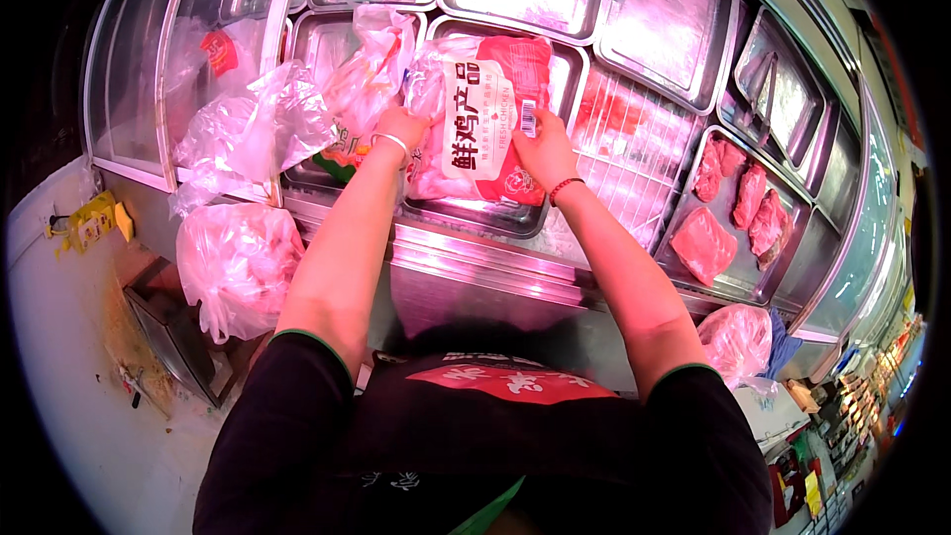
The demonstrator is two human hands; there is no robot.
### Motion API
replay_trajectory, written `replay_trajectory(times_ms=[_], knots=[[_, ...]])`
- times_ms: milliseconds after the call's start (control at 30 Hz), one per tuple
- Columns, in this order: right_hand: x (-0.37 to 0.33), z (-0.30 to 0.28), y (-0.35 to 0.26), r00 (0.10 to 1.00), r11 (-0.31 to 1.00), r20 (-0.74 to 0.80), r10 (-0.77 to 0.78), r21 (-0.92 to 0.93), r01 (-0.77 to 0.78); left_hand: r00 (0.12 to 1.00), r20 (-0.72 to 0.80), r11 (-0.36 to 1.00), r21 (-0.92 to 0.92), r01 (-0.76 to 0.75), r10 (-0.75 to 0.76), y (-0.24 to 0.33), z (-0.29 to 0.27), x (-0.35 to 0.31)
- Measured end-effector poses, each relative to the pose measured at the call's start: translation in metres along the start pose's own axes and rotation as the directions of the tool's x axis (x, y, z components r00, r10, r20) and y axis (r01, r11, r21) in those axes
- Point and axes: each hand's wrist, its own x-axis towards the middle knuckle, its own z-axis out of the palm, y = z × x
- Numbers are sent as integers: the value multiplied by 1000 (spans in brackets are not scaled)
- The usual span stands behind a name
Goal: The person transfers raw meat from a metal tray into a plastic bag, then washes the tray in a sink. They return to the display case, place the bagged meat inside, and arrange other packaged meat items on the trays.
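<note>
A plump plastic bag of chicken point(482, 129), red and white with a printed label, lies over a metal tray point(567, 89) in the display case. My left hand point(401, 127) grips its left edge, the fingertips partly hidden against the plastic. On the opposite side, my right hand point(545, 154) holds the right edge, with fingers bent around it beside the barcode. Just left of my left hand, a clear plastic bag point(367, 64) with pinkish contents rests on another tray. A green and red package point(339, 164) shows beneath my left wrist.
Raw meat pieces point(704, 245) lie on a tray at the right, beside a wire rack point(634, 163). Metal trays point(664, 25) line the back. Crumpled clear plastic point(260, 129) and a full white bag point(241, 263) sit at the left. The metal front ledge point(475, 263) runs below my hands.
</note>
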Motion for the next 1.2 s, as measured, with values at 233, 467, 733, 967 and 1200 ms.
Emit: replay_trajectory(times_ms=[233,467,733,967,1200], knots=[[12,31,-42,976,975,43,-213,-53,215,969,-195,988,8,-156,154,0,11,-7],[1,7,9,970,965,-236,-58,-261,-6,934,-347,978,-144,-148,90,5,39,3],[6,18,126,860,865,140,490,43,-500,975,-210,877,-453,-159,69,28,27,-2],[15,-8,115,716,735,373,590,118,-667,963,-11,757,-615,-220,271,73,-3,-65],[18,-6,122,667,757,512,542,48,-652,905,102,626,-753,-202,414,105,-1,-120]])
